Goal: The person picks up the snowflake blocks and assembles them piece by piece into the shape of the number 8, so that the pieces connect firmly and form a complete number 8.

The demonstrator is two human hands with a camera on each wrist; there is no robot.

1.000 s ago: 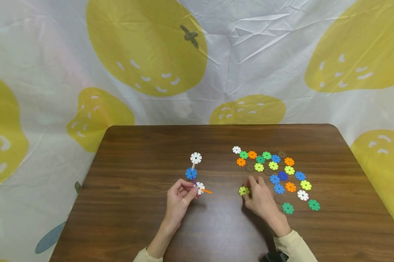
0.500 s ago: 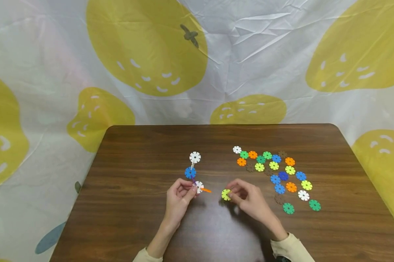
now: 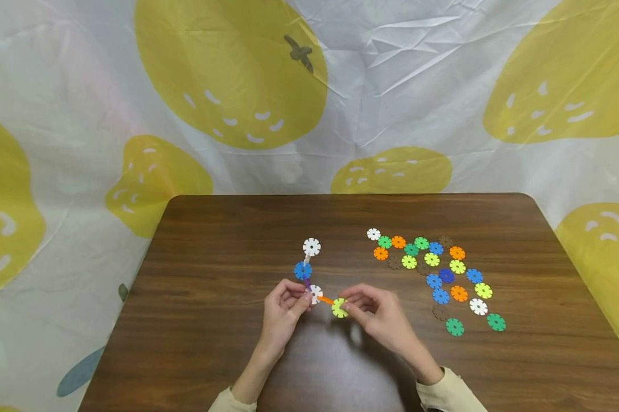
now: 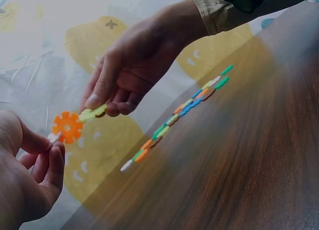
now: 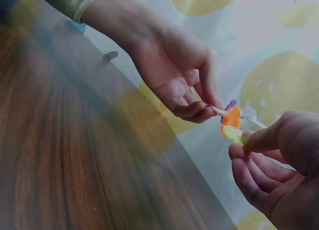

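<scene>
Between thumb and fingers, my left hand (image 3: 285, 309) pinches a white notched disc (image 3: 316, 294), part of a linked chain. From there the chain runs upward through a purple disc (image 3: 307, 282) seen edge-on, a blue disc (image 3: 302, 270) and another white disc (image 3: 312, 247). On its right side an orange disc (image 4: 67, 127) is fitted, standing crosswise. My right hand (image 3: 379, 315) pinches a yellow-green disc (image 3: 338, 308) against the orange one's edge. In the left wrist view the two meet; whether their slots interlock I cannot tell.
Loose notched discs lie flat on the right of the brown wooden table (image 3: 211, 240), among them a white disc (image 3: 478, 306), a green disc (image 3: 455, 327) and an orange disc (image 3: 459, 293). A cloth with yellow fruit prints (image 3: 232, 74) hangs behind the table's far edge.
My right hand has carried the yellow-green disc from beside the loose discs leftward to the orange disc. The left hand has stayed almost in place, holding the chain.
</scene>
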